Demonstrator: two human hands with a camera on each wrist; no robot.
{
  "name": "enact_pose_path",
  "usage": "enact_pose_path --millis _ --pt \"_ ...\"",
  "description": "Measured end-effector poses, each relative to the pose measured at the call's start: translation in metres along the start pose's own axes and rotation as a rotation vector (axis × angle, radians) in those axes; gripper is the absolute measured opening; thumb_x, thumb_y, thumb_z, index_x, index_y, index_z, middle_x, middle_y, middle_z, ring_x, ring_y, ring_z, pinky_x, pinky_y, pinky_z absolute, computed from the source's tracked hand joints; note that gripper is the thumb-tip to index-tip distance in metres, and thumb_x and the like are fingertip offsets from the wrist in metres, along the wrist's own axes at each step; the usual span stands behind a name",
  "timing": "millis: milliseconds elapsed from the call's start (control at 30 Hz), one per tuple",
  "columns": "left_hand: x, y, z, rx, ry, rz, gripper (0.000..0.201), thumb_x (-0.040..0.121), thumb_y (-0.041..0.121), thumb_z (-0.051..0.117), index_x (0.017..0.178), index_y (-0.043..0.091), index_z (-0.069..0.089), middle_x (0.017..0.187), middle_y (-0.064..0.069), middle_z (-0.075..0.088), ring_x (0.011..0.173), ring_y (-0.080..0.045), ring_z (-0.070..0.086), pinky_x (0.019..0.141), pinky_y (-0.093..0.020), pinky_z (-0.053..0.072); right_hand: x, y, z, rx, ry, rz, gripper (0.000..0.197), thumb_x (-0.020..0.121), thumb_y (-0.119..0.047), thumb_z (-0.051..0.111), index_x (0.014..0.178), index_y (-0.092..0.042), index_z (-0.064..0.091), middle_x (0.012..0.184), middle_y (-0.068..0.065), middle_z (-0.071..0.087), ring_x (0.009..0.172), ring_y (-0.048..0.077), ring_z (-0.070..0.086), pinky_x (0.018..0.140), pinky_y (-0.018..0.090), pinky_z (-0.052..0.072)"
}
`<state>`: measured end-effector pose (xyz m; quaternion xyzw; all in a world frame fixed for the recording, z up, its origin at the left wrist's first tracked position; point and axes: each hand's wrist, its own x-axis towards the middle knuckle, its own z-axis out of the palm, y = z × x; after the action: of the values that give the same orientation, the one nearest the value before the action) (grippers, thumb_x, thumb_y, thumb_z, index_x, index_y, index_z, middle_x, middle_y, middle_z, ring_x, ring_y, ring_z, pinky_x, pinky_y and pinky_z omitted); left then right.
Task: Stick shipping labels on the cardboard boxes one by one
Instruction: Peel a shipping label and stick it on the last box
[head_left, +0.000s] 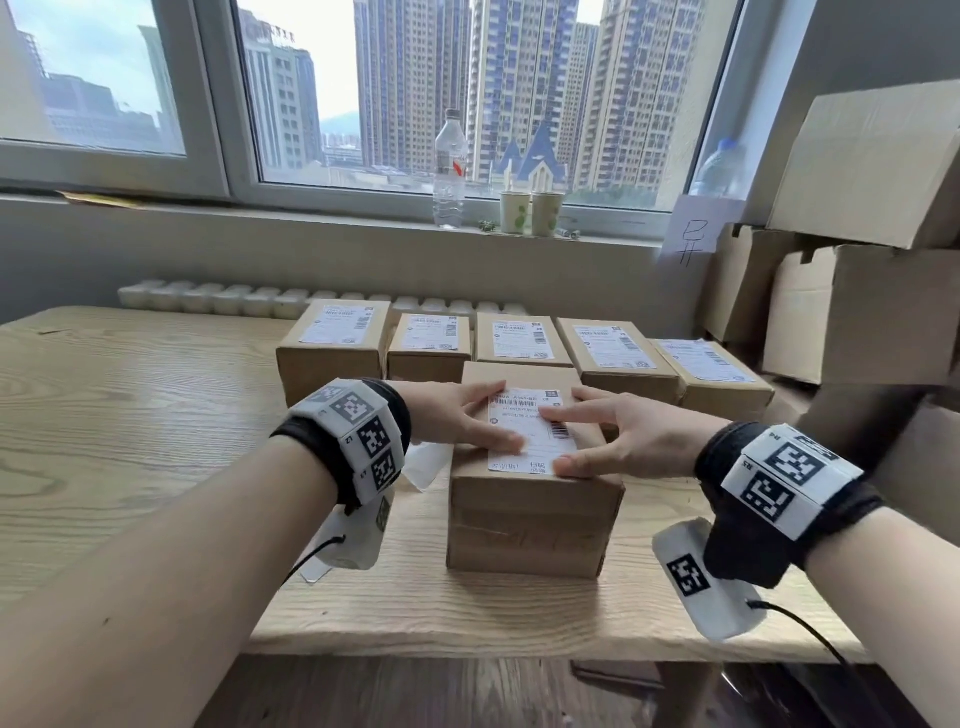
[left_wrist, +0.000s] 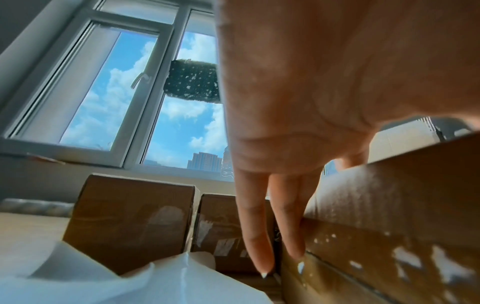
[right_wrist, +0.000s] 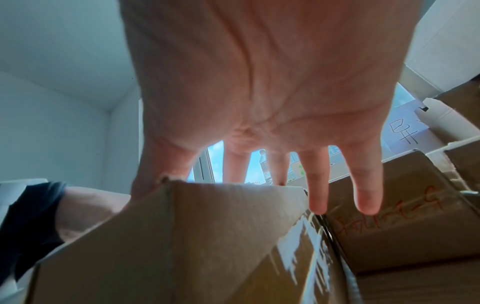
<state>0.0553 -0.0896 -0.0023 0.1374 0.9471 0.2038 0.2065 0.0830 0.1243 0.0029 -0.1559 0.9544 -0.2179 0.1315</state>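
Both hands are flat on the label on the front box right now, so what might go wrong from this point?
The white shipping label reaches the brown cardboard box's near edge, so it may overhang or crease. The left hand and right hand press from opposite sides, which could trap a wrinkle. Loose white backing paper lies beside the box and might catch.

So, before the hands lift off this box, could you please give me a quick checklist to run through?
1. Shipping label lies on top of the front box: ok.
2. Left hand and right hand press the label with straight fingers: ok.
3. Label edges fully stuck down: cannot tell.
4. Label within the box top: ok.
5. Back row of boxes, five labelled: ok.
6. Room on the table for this box: ok.
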Motion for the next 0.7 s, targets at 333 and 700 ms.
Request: enact_pose_path --millis 333,700 --pt "-0.005 0.006 -0.002 -0.042 -0.168 -0.057 0.125 0.051 0.067 0.067 0.144 0.046 -0.013 0.158 0.003 0.010 0.136 -0.021 0.030 0.101 -0.038 0.044 0.013 -0.003 -0.004 0.024 0.024 0.064 0.077 0.066 -0.061 0.066 0.138 -0.044 0.042 0.157 -0.012 0.014 0.141 0.020 0.026 0.117 0.041 0.019" --pt "-0.014 0.007 0.002 -0.105 -0.009 -0.059 0.064 0.094 0.049 0.038 0.149 0.039 0.006 0.150 -0.004 0.035 0.124 -0.025 0.050 0.091 -0.040 0.049 0.018 -0.011 -0.001 -0.113 0.078 0.112 0.065 0.081 -0.058 0.057 0.141 -0.039 0.038 0.158 -0.005 0.015 0.142 0.022 0.025 0.116 0.036 0.019"
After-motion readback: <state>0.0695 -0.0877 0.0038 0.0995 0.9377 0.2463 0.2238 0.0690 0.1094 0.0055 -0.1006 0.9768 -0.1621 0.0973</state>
